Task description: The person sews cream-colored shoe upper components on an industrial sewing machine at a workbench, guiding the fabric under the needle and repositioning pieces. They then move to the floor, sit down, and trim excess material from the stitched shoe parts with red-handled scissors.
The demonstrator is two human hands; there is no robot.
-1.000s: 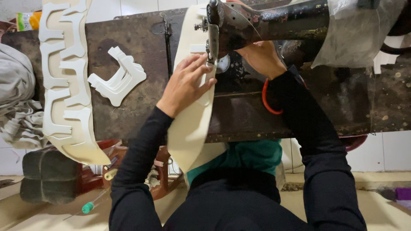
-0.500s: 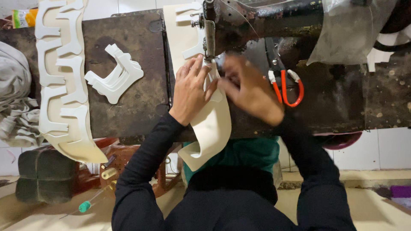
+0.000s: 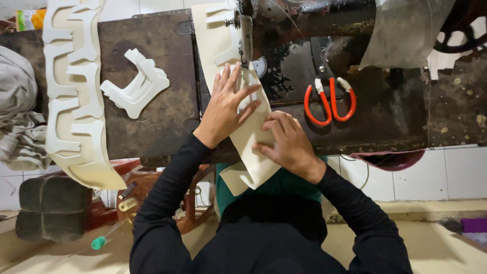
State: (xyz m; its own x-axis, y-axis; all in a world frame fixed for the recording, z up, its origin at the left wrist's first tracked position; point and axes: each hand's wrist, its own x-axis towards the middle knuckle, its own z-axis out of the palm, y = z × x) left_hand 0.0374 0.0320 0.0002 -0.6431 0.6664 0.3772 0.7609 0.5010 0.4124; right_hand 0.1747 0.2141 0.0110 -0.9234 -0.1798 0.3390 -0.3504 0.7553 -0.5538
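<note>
Both hands flat, fingers spread, gripping nothing, pressing the cream strip (image 3: 248, 137) onto the table (image 3: 167, 127). Right hand (image 3: 289, 144) nearer the body, at 5 o'clock on the strip; left hand (image 3: 228, 104) further up w/ fingertips by the needle (image 3: 247, 50). Strip's long axis runs 6 to 12, straight under the sewing machine (image 3: 324, 20). Red scissors (image 3: 329, 99) at 3 o'clock, apart.

Cream strip (image 3: 251, 137) under both hands: smooth, matt, looks like thin leatherette or foam sheet, w/ cut edges. Stacked cut pieces (image 3: 136, 85) seen in same matt cream material. Table (image 3: 152, 127): dark wood, worn, rough, stained. Sewing machine (image 3: 304, 15): black metal, scuffed, dull gloss. Scissors (image 3: 329, 96): glossy orange plastic handles, metal blades. Sleeves (image 3: 167, 203): black matt cloth.
</note>
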